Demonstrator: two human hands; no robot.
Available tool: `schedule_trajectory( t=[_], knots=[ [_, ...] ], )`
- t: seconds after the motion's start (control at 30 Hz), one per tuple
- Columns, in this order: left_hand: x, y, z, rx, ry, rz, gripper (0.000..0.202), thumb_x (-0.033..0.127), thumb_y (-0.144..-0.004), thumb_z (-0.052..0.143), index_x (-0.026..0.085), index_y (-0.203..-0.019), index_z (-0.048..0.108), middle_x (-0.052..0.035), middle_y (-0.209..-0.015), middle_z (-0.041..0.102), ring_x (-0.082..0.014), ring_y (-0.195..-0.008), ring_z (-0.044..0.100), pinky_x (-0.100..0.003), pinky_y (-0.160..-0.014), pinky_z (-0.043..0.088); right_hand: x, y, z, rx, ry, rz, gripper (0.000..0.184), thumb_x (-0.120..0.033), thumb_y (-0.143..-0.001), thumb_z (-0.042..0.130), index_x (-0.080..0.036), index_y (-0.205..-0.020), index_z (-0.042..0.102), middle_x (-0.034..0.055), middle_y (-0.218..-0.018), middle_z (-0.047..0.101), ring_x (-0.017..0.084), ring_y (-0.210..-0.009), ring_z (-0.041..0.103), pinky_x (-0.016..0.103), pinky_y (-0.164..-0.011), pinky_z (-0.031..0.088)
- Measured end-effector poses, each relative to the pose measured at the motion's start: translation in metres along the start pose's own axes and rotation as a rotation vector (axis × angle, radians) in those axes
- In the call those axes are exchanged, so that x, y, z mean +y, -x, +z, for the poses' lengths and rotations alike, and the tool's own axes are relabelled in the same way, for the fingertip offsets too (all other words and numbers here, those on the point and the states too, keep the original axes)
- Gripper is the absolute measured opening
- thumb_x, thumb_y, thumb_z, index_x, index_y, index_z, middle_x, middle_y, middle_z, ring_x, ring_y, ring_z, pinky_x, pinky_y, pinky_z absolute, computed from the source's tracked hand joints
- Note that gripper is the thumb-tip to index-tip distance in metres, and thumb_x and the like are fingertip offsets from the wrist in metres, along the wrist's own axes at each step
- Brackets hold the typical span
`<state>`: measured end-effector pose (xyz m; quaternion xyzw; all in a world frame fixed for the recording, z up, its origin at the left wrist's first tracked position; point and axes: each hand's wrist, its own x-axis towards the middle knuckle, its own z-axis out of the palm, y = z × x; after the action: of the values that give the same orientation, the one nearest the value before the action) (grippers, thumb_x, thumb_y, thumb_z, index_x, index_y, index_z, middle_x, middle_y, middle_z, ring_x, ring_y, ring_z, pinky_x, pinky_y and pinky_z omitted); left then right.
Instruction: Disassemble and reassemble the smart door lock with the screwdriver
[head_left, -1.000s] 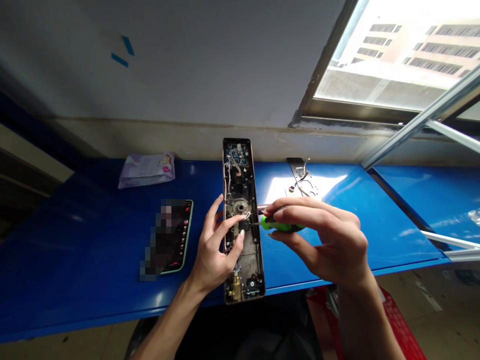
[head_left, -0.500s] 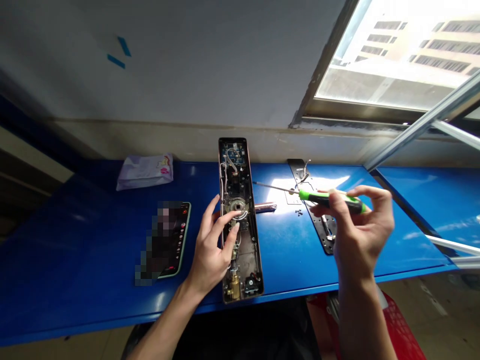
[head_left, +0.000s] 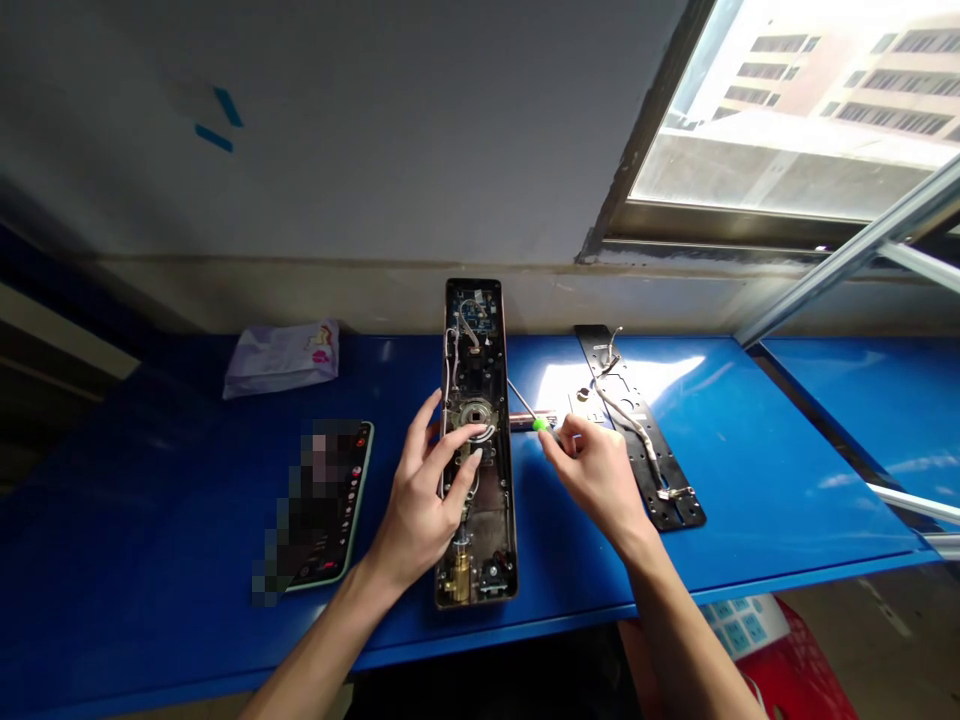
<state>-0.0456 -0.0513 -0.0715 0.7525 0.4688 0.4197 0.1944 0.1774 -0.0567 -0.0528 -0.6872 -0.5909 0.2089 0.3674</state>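
A long, narrow door lock housing lies open on the blue table, showing a circuit board, wires, a round metal spindle part and a brass cylinder. My left hand grips its left side. Its index finger and thumb rest inside, just below the round part. My right hand is closed around a green and black screwdriver, most of whose handle is hidden in the fist. The screwdriver's shaft slants up and left, with its tip by the housing's right edge; whether it touches I cannot tell.
A black mounting plate with a wrapped cable lies to the right. A dark reddish bar sits beside the housing. On the left are a phone and a lilac packet. Metal rails stand near the window.
My right hand has moved left and slightly down with the screwdriver, turning it to a steeper slant. My left hand keeps its hold. The view has shifted slightly.
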Motion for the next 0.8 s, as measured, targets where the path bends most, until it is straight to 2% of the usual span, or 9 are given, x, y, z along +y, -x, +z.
schedule_trajectory(
  t=[0.07, 0.33, 0.57, 0.8],
  knots=[
    [0.001, -0.003, 0.001, -0.005, -0.005, 0.0, 0.028, 0.027, -0.105, 0.058, 0.029, -0.132, 0.068, -0.0082, -0.17, 0.035, -0.0301, -0.147, 0.055, -0.051, -0.126, 0.045, 0.0, -0.004, 0.001, -0.016, 0.083, -0.031, 0.039, -0.041, -0.089, 0.066, -0.025, -0.062, 0.042, -0.0033, -0.057, 0.05, 0.014, -0.055, 0.044, 0.029, -0.059, 0.029],
    [0.003, -0.016, 0.007, -0.022, -0.015, 0.005, 0.028, 0.026, -0.106, 0.056, 0.027, -0.132, 0.067, -0.0118, -0.169, 0.035, -0.0312, -0.148, 0.054, -0.052, -0.124, 0.046, 0.002, -0.026, 0.002, -0.109, 0.276, -0.116, 0.027, -0.028, -0.089, 0.064, -0.024, -0.067, 0.049, -0.0009, -0.063, 0.058, 0.016, -0.057, 0.046, 0.028, -0.059, 0.026],
    [0.0, -0.019, 0.01, 0.005, -0.006, 0.027, 0.027, 0.026, -0.104, 0.058, 0.024, -0.131, 0.062, -0.0142, -0.166, 0.041, -0.0306, -0.156, 0.043, -0.053, -0.125, 0.044, 0.006, -0.036, 0.008, -0.18, 0.294, -0.177, 0.007, -0.021, -0.088, 0.061, -0.024, -0.088, 0.055, -0.003, -0.068, 0.06, 0.015, -0.059, 0.05, 0.026, -0.06, 0.031],
    [-0.004, -0.016, 0.006, -0.001, 0.037, 0.03, 0.035, 0.028, -0.104, 0.056, 0.023, -0.139, 0.056, -0.0162, -0.166, 0.043, -0.0322, -0.155, 0.044, -0.057, -0.124, 0.043, 0.012, -0.035, 0.016, -0.168, 0.272, -0.161, 0.009, -0.023, -0.089, 0.057, -0.025, -0.095, 0.051, -0.0043, -0.066, 0.056, 0.017, -0.059, 0.05, 0.027, -0.06, 0.033]
  ],
)
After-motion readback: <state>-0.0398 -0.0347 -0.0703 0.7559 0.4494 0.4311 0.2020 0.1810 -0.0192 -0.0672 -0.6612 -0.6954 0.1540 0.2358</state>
